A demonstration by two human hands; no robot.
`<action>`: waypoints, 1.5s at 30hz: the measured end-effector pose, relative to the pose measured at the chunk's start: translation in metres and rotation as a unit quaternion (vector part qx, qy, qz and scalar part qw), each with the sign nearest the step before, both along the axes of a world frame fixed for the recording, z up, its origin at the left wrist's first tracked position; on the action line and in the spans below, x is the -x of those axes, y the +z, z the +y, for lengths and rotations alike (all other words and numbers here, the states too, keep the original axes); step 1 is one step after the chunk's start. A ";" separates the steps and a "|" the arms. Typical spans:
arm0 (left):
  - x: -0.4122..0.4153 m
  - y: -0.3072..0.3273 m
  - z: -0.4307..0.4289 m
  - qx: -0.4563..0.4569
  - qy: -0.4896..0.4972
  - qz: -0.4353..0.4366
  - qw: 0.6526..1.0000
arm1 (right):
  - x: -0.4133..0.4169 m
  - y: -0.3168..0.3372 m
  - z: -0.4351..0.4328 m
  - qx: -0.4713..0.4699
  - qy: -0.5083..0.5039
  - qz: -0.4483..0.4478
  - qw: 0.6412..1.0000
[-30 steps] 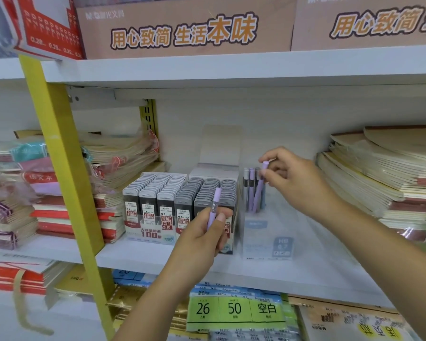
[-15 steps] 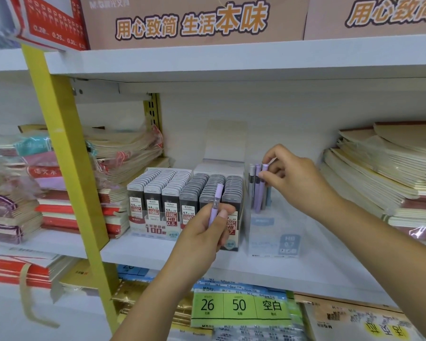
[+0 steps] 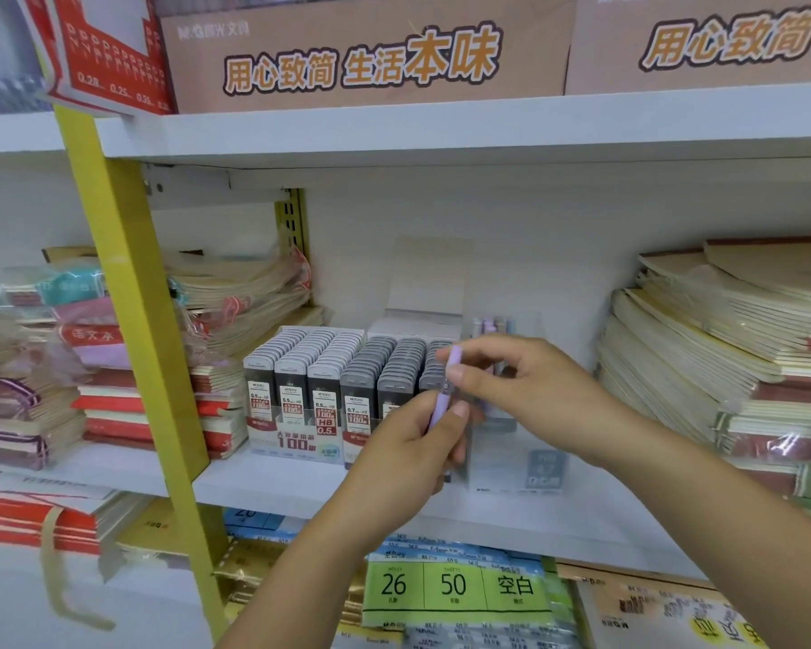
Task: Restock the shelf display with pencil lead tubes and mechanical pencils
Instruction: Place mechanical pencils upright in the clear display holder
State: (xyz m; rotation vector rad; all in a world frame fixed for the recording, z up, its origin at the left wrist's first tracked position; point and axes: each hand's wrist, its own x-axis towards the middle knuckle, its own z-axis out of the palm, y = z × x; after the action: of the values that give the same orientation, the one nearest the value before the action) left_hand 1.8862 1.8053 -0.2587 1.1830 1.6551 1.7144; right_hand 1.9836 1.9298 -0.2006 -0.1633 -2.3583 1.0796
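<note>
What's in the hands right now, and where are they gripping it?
One purple mechanical pencil: the left hand grips its lower barrel, the right hand pinches its upper end.

I see a lilac mechanical pencil [image 3: 445, 395] held almost upright between the two hands. The left hand [image 3: 408, 461] grips its lower part, and the right hand [image 3: 530, 391] pinches its upper end. To the left of both hands the pencil lead tubes [image 3: 328, 367] stand in tight rows in their display carton [image 3: 296, 442]. The left rows have pale grey caps, the right rows darker ones. Just behind the right hand, a few more pencils [image 3: 490, 326] stand upright in a clear box [image 3: 520, 466]. Only their pastel tops show.
</note>
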 end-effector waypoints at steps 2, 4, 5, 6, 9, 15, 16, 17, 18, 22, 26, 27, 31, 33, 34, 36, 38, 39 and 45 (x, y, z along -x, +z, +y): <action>-0.002 0.001 0.004 0.017 0.008 0.031 0.999 | -0.003 0.000 -0.002 0.053 0.004 0.013 0.999; -0.002 0.000 0.004 0.004 0.064 0.118 0.991 | -0.008 0.007 0.007 0.143 -0.016 0.109 0.984; 0.000 -0.001 0.004 -0.012 0.118 0.201 0.972 | -0.013 0.013 0.015 0.190 -0.027 0.174 0.966; 0.002 -0.001 0.002 -0.028 0.190 0.316 0.929 | -0.017 0.019 0.024 0.206 -0.047 0.232 0.949; 0.010 0.000 0.002 -0.056 0.284 0.543 0.788 | -0.020 0.021 0.047 0.092 -0.117 0.274 0.950; 0.023 -0.012 0.008 0.077 0.217 0.621 0.749 | 0.000 -0.011 0.056 -0.164 -0.154 0.104 0.969; 0.025 -0.014 0.008 0.080 0.214 0.625 0.746 | 0.001 -0.014 0.056 -0.176 -0.153 0.097 0.968; 0.027 -0.014 0.008 0.078 0.216 0.628 0.743 | 0.002 -0.016 0.055 -0.184 -0.154 0.092 0.966; 0.028 -0.014 0.009 0.075 0.217 0.629 0.743 | 0.002 -0.017 0.054 -0.188 -0.156 0.089 0.965; 0.028 -0.015 0.009 0.066 0.221 0.625 0.746 | -0.001 -0.017 0.049 -0.184 -0.150 0.093 0.967; 0.029 -0.015 0.009 0.069 0.216 0.624 0.748 | 0.002 -0.017 0.047 -0.178 -0.136 0.089 0.971; 0.030 -0.016 0.009 0.066 0.216 0.624 0.748 | 0.003 -0.016 0.049 -0.171 -0.136 0.078 0.973; 0.031 -0.017 0.010 0.056 0.219 0.622 0.749 | 0.010 -0.013 0.058 -0.184 -0.162 0.051 0.968; 0.032 -0.018 0.010 0.057 0.216 0.619 0.753 | 0.015 -0.013 0.063 -0.248 -0.182 0.033 0.951; 0.031 -0.018 0.010 0.059 0.214 0.618 0.754 | 0.017 -0.014 0.065 -0.292 -0.192 0.019 0.937; 0.029 -0.016 0.010 0.066 0.213 0.616 0.756 | 0.017 -0.011 0.068 -0.335 -0.212 -0.001 0.918; 0.024 -0.012 0.009 0.065 0.219 0.616 0.754 | 0.011 -0.005 0.067 -0.316 -0.228 -0.003 0.921; 0.022 -0.010 0.008 0.061 0.225 0.615 0.753 | 0.006 -0.004 0.063 -0.293 -0.235 0.011 0.927; 0.009 -0.077 -0.040 -0.112 0.302 0.499 0.805 | -0.047 -0.051 -0.022 -0.052 -0.186 0.297 0.935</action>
State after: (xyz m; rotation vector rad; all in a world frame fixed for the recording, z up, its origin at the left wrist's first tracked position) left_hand 1.8771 1.7649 -0.3356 2.0696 2.7297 1.7570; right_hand 2.0311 1.9080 -0.2516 -0.2008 -1.7411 0.6921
